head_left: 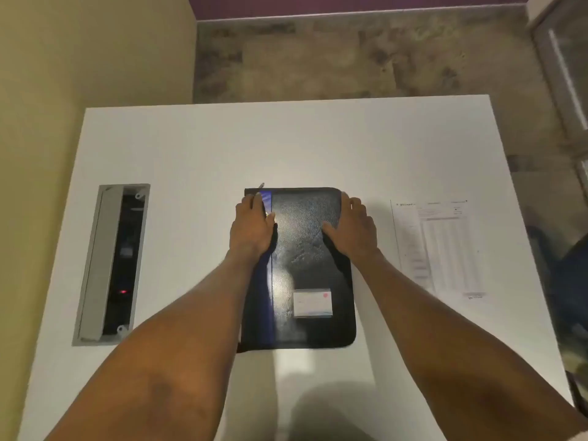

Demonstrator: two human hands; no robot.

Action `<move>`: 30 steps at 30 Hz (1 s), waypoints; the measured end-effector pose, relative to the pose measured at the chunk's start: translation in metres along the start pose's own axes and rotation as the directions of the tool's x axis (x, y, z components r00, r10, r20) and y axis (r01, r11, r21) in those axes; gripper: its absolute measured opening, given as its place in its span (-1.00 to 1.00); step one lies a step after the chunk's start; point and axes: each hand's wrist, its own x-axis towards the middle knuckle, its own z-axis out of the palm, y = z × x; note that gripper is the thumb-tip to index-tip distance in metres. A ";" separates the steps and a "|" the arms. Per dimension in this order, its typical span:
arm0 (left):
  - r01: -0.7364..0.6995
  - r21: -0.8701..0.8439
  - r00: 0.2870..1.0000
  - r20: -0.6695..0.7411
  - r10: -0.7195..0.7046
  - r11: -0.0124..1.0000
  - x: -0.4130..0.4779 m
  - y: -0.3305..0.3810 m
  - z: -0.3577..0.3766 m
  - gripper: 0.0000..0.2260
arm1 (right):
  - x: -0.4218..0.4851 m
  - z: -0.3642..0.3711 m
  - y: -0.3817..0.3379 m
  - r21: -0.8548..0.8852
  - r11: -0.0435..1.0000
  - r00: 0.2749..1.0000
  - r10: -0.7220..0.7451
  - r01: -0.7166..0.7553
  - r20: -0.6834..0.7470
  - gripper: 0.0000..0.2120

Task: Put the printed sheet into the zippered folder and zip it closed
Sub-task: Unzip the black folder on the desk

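A black zippered folder (pixel 302 249) lies closed and flat in the middle of the white table, with a blue strip along its left side and a small white label near its lower right. A zip pull sticks out at its far left corner. My left hand (pixel 253 229) rests on the folder's upper left edge, fingers at the far left corner. Over the upper right edge lies my right hand (pixel 351 229), fingertips curled round that side. The printed sheet (pixel 440 246), white with a table of lines, lies flat on the table to the folder's right, apart from both hands.
The white table (pixel 191 154) ends at a far edge, with mottled floor beyond. A grey recessed cable box (pixel 111 265) with an open lid and a small red light is set into the table at the left. A beige wall stands to the left.
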 end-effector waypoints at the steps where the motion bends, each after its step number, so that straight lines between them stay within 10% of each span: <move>1: 0.006 -0.004 1.000 -0.016 -0.006 1.000 0.009 -0.001 0.000 -0.52 | 0.008 0.002 0.000 0.015 1.000 1.000 0.010 -0.010 -0.003 -0.18; 11: 0.172 -0.040 0.980 0.107 -0.167 0.984 0.070 -0.007 -0.007 -0.54 | 0.067 0.006 -0.007 -0.052 0.999 0.998 0.000 0.004 0.070 -0.31; 21: 0.174 -0.201 0.982 0.102 -0.156 0.964 0.083 -0.017 -0.001 -0.77 | 0.133 0.011 -0.092 -0.028 0.858 0.856 -0.507 0.512 0.103 -0.71; 30: 0.182 -0.289 0.983 0.082 -0.165 0.940 0.087 -0.022 0.003 -0.90 | 0.163 0.034 -0.121 0.209 0.919 0.848 -0.389 0.333 0.360 -0.72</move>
